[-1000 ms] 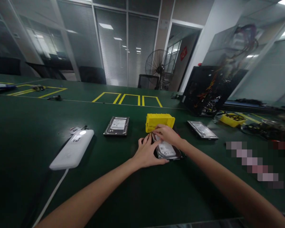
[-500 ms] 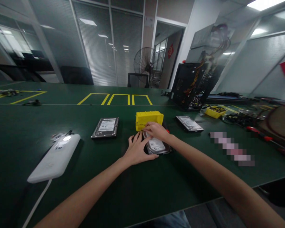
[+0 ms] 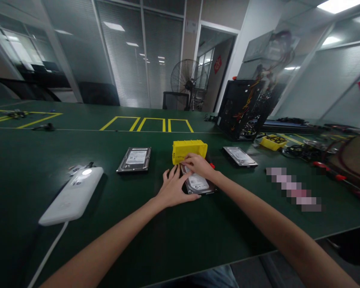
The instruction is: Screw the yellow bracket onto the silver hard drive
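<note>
A silver hard drive lies on the green table, close to a yellow plastic bin standing behind it. My left hand rests at the drive's left side, fingers spread, the thumb along its near edge. Over the drive's far left corner, my right hand has its fingers pinched together; whatever is between the fingertips is too small to make out. Another hard drive lies to the left, and one more drive lies to the right.
At left lies a white power bank with a cable. An open black computer case stands at back right, beside a small yellow bin and tangled cables. A pixelated strip lies at right.
The view has shifted slightly, so the surroundings sit a little further right. Both hands keep nearly the same pose at the drive.
</note>
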Tool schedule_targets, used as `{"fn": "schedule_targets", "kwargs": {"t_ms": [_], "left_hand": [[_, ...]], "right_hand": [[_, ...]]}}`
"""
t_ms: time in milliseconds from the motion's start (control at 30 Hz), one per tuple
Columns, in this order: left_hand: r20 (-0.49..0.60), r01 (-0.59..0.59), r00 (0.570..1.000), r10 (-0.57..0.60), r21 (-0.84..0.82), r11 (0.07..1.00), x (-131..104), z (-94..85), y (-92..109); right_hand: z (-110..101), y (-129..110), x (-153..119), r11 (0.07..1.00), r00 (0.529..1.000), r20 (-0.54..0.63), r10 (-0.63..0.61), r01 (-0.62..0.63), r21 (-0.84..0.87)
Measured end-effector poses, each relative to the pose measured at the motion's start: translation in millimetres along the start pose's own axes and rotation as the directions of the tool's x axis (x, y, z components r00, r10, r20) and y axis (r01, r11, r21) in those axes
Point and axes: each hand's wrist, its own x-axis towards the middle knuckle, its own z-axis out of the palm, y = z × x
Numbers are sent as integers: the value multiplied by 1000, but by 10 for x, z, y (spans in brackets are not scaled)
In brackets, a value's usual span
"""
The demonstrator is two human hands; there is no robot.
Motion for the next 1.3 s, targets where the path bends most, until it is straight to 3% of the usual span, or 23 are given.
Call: {"fn": "schedule_targets", "kwargs": {"t_ms": [700, 833, 967, 1100, 1300], "left_hand": [[-7, 3, 1000, -3, 24, 1000, -15, -13, 26], [4, 16, 1000, -16, 20, 1000, -29, -22, 46], [45, 23, 999, -23, 1, 1000, -41, -77, 64], [84, 22, 996, -22, 1, 1000, -94, -118, 49], [73, -16, 997, 14, 26, 1000, -222, -102, 21]], "right_hand": [[18, 29, -20, 999, 1000, -12, 2, -1, 40], [-32, -15, -206, 989, 992, -78, 98, -88, 114], [-110, -45, -418, 972, 946, -228, 229, -212, 99], [-170, -15, -507, 939, 922, -181, 342, -329, 99], [-192, 20, -560, 924, 925, -85, 370, -356, 138]]}}
